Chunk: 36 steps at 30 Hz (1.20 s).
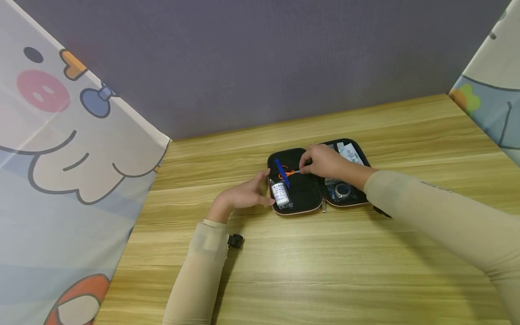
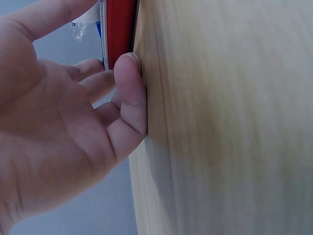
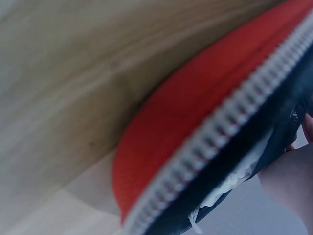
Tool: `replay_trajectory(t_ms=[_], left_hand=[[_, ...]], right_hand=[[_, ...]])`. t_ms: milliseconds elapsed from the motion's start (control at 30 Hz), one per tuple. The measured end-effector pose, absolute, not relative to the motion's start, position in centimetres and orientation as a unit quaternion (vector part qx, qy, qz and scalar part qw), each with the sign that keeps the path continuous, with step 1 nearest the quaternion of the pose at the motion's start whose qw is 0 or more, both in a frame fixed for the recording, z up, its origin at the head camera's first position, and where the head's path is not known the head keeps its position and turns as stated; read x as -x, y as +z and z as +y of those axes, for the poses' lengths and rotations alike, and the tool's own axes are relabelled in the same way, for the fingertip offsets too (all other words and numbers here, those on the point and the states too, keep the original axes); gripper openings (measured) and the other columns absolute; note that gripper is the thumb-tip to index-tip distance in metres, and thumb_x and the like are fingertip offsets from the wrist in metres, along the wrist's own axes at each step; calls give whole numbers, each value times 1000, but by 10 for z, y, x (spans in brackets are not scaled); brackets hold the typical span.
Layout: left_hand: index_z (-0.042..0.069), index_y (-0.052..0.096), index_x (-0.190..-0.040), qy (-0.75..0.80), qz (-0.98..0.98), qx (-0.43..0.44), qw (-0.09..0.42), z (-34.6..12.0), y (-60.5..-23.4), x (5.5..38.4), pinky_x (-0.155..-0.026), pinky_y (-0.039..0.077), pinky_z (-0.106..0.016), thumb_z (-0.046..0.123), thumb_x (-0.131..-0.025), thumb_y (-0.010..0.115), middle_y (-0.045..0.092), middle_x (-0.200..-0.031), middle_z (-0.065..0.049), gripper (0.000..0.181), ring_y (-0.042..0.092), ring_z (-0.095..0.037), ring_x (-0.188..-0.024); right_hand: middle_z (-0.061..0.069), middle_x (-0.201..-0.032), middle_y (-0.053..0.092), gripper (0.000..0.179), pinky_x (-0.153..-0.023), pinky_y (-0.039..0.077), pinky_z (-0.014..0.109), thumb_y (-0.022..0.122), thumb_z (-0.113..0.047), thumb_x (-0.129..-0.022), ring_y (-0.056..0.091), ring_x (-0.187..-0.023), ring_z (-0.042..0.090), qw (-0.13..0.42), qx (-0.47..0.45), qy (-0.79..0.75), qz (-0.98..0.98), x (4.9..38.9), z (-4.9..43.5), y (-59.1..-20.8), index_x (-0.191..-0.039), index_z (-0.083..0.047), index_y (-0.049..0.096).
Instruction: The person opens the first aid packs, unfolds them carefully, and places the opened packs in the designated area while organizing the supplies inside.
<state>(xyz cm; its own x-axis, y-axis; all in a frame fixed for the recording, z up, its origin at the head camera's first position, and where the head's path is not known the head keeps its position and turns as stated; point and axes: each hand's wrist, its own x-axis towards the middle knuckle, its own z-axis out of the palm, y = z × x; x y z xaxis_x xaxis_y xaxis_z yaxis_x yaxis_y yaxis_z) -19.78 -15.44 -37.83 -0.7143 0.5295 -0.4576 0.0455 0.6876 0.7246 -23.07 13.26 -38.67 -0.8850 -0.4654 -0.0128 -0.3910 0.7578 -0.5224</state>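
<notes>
A zippered first-aid case [image 1: 300, 205] lies unfolded on the table, black inside with a red outer shell in the wrist views. My right hand [image 1: 322, 161] reaches over its middle and pinches the blade end of small scissors [image 1: 289, 173] with orange handles. A blue strip-like tool [image 1: 282, 172] crosses the handles. My left hand [image 1: 248, 192] rests at the case's left edge, fingers spread, thumb by a wrapped bandage roll [image 1: 280, 193]. In the left wrist view, the left fingers [image 2: 129, 93] lie beside the red shell, low against the table.
The case's right half holds a roll of tape [image 1: 342, 190] and white printed packets [image 1: 351, 154], partly covered by the right hand and forearm. A zipper pull [image 1: 323, 206] hangs at the near edge. A grey panel [image 1: 260, 67] stands behind the wooden table [image 1: 284, 266].
</notes>
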Motion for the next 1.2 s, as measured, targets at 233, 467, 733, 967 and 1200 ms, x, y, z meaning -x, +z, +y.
replay_trajectory(t_ms=[233, 467, 733, 967, 1200], left_hand=[[23, 4, -173, 352, 856, -166, 339, -155, -377, 198, -132, 26, -56, 37, -94, 79, 10, -181, -11, 110, 23, -36, -163], [26, 1, -173, 353, 854, -161, 346, -156, -376, 198, -132, 26, -58, 37, -95, 78, 5, -181, -9, 110, 21, -37, -164], [28, -1, -173, 351, 851, -162, 354, -157, -377, 198, -132, 25, -58, 37, -97, 76, 3, -181, -8, 109, 16, -36, -165], [26, 0, -173, 355, 852, -164, 348, -157, -379, 198, -130, 29, -57, 36, -97, 76, 5, -181, -9, 108, 28, -41, -161], [23, 1, -173, 353, 854, -170, 341, -157, -378, 197, -132, 24, -56, 38, -96, 77, 8, -181, -11, 108, 16, -34, -166]], right_hand=[[4, -95, 79, 14, -72, 50, 37, 74, -27, -102, 63, -77, 19, 90, 202, -318, 922, 229, 122, -378, -103, -15, 82], [1, -87, 79, 25, -66, 45, 30, 76, -36, -100, 58, -73, 16, 127, 203, -330, 913, 219, 100, -372, -94, -14, 85], [1, -68, 70, 26, -59, 39, 28, 74, -28, -102, 50, -59, 13, 129, 198, -324, 916, 213, 93, -373, -84, -12, 84], [5, -76, 76, 21, -59, 43, 27, 72, -21, -102, 53, -59, 12, 131, 183, -347, 911, 212, 93, -372, -93, -7, 84], [9, -88, 72, 24, -65, 44, 33, 65, -24, -106, 53, -66, 17, 107, 171, -362, 910, 217, 106, -356, -107, -4, 79]])
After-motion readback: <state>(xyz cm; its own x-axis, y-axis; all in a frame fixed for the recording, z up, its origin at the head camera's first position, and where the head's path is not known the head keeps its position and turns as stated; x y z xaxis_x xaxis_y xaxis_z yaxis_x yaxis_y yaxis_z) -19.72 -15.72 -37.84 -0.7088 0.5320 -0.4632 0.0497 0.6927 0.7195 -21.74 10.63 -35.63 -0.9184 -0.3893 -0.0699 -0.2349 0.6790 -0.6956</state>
